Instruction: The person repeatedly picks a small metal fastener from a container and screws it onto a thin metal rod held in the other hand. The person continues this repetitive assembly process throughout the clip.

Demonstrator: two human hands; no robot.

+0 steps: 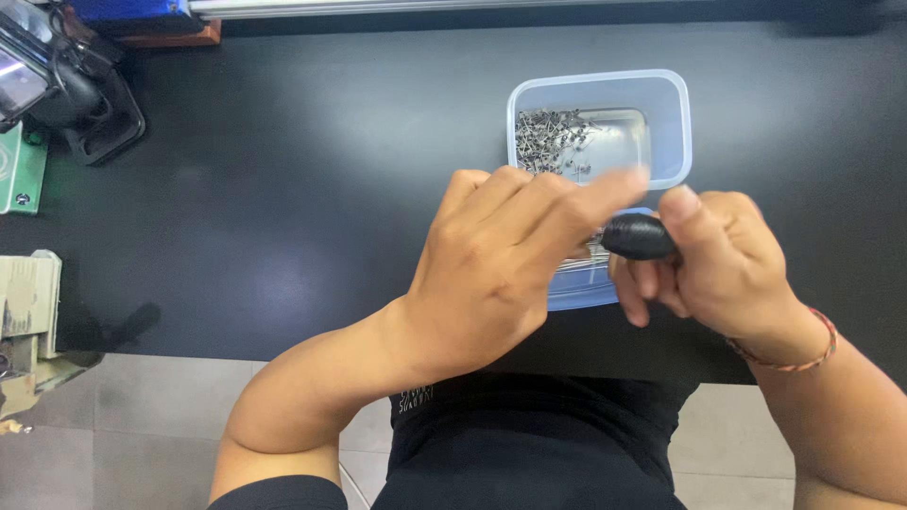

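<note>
The right hand [727,269] is clenching a smooth black oval handle [639,236], its long axis lying level and pointing left toward the left hand [501,260]. The left hand's grip is pinching at the handle's tip, blurred, above a clear plastic tub [673,113] of small metal pins [548,140] on the matte black tabletop [283,189]

— What is the tub [675,123] at the table's [283,189] far edge made of?
— Translucent bluish plastic, smooth. The small parts [548,140] inside look metal, shiny. The table is matt black.
</note>
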